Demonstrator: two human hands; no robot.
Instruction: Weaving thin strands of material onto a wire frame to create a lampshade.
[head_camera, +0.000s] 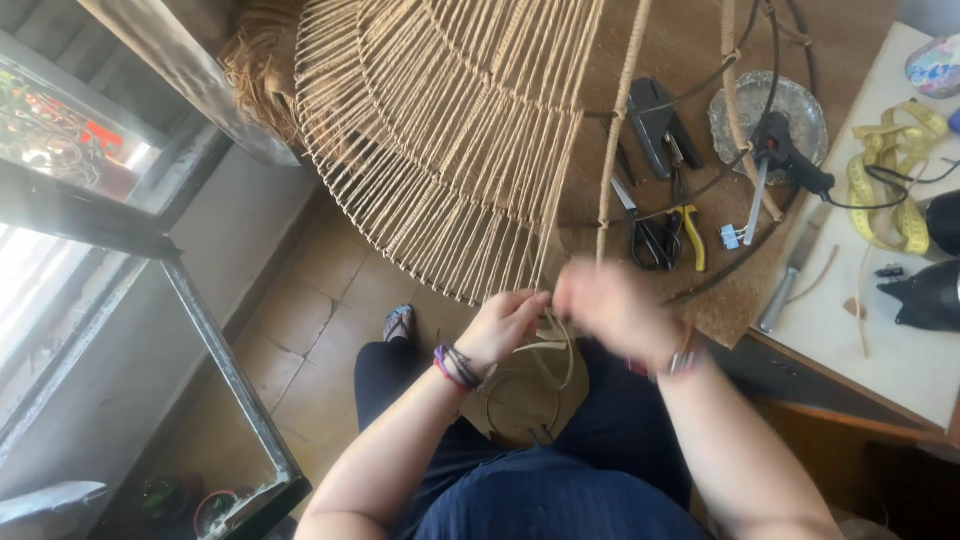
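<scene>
Both hands work at the woven frame's lower rim, just above the lap: left hand pinching pale cord against the wire frame; right hand blurred, grip unreadable; keeping the strand taut seems wise for even wraps.

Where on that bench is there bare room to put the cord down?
The white board is bare between the metal bar and the black tool. The cork strip below the scissors is also free. It is crowded around the glue gun, stapler and tape measure.
</scene>
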